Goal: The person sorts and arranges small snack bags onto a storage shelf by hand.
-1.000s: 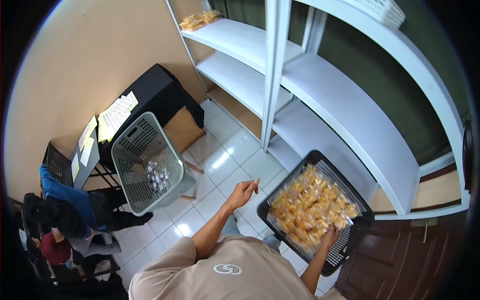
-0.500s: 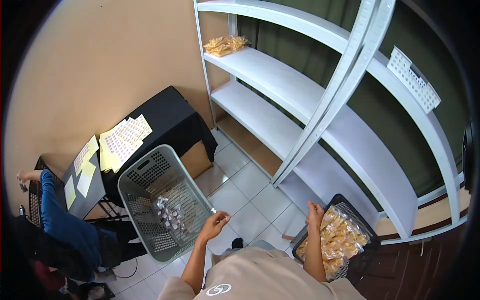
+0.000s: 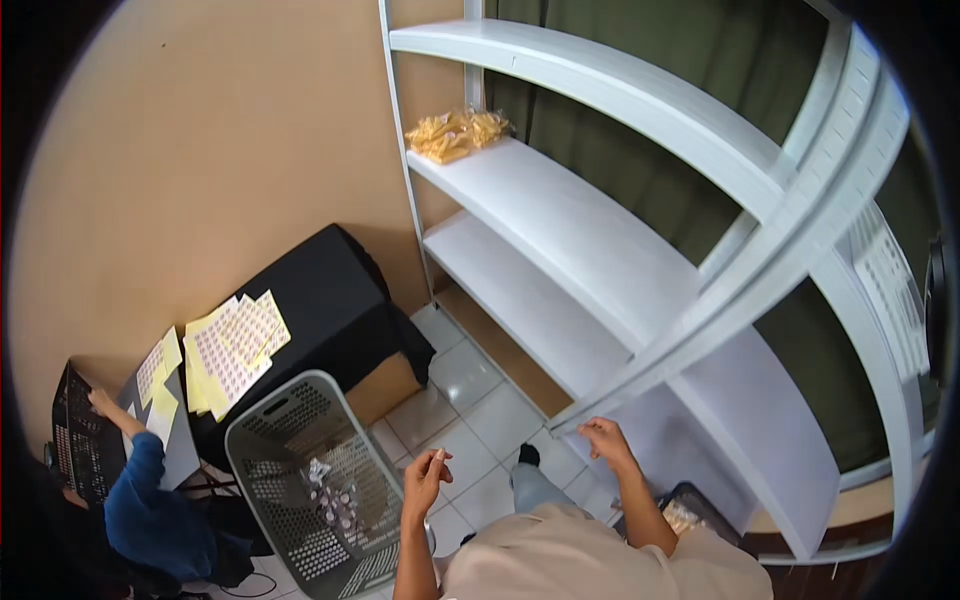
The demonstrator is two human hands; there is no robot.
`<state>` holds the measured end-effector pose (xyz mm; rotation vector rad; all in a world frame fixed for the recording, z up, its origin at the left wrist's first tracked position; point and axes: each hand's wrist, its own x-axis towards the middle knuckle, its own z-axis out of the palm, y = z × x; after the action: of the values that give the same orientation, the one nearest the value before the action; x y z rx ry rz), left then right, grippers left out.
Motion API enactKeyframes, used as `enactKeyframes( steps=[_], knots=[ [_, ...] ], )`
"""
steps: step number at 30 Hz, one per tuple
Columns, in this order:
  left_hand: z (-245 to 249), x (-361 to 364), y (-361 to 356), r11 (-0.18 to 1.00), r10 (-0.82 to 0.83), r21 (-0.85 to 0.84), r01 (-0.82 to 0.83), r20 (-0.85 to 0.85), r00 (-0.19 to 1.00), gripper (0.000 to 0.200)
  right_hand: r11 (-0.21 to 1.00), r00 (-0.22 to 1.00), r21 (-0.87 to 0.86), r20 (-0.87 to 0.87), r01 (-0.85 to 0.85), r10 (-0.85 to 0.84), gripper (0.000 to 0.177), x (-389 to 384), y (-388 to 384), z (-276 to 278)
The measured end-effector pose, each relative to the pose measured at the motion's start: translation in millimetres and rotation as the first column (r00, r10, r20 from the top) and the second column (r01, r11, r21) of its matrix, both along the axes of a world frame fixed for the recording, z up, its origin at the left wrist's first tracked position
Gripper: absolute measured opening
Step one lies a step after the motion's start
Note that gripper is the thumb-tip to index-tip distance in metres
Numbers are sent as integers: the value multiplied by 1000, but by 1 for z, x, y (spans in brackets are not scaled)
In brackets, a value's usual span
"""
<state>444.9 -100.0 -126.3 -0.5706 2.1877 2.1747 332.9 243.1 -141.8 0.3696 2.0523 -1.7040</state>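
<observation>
My left hand is raised beside the right rim of a grey plastic basket. Its fingers are curled with the thumb against them; whatever they may hold is too small to make out. Inside the basket lie several small clear packets with round labels. In front of the shelving hangs my right hand, its fingers loosely bent and apart, with nothing visible in it. Below my right forearm, a dark crate holding yellow snack packets is mostly hidden by my arm and body.
White metal shelving fills the right side, with yellow snack bags on one shelf. Label sheets lie on a black-covered table. At left, a co-worker in a blue sleeve reaches toward a black basket.
My view has swung to the right and nearer the shelving, and one leg has come forward. Both hands sit away from the snack crate, which has slid mostly out of sight. The co-worker's arm has shifted.
</observation>
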Motion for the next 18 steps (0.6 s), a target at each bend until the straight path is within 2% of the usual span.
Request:
enactKeyframes(
  steps=[1, 2, 3, 4, 5, 8, 10, 12, 14, 15, 16, 18],
  knots=[
    [6, -32, 5, 1000, 13, -10, -14, -36, 999, 31, 1000, 1000, -2, -6, -8, 8, 14, -23, -2, 8],
    [12, -61, 12, 1000, 24, -9, -24, -34, 999, 31, 995, 995, -30, -13, -95, 95, 17, -40, -3, 18],
    [18, -93, 20, 999, 31, 45, -26, -108, 994, 30, 982, 984, -60, -22, -179, 178, 19, -55, -6, 28],
    [24, -124, 24, 995, 38, 97, -21, -183, 982, 29, 981, 983, -61, -21, -184, 183, 19, -70, -10, 38],
    [31, -152, 25, 995, 46, 99, -28, -182, 982, 29, 969, 974, -102, -23, -225, 224, 19, -87, -16, 50],
    [55, -231, 21, 998, 40, 63, -25, -253, 967, 27, 936, 949, -157, -33, -315, 314, 17, -137, -34, 85],
    [69, -285, 6, 1000, 20, -3, -22, -365, 931, 25, 920, 924, -125, -140, -372, 355, 16, -166, -48, 106],
    [82, -344, -17, 998, 22, -39, -47, -483, 875, 22, 919, 922, -107, -128, -378, 365, 16, -189, -61, 131],
    [115, -400, -37, 979, 45, -143, -148, -553, 832, 19, 919, 926, -193, -236, -342, 295, 12, -213, -72, 141],
    [114, -437, -55, 962, 53, -185, -201, -598, 800, 20, 928, 934, -197, -236, -317, 269, 11, -225, -76, 143],
    [117, -472, -72, 936, 66, -237, -261, -609, 790, 21, 930, 934, -192, -240, -314, 266, 11, -239, -79, 143],
    [130, -542, -102, 908, 23, -311, -280, -630, 776, 21, 940, 948, -235, -259, -248, 186, 13, -266, -90, 140]
  ],
)
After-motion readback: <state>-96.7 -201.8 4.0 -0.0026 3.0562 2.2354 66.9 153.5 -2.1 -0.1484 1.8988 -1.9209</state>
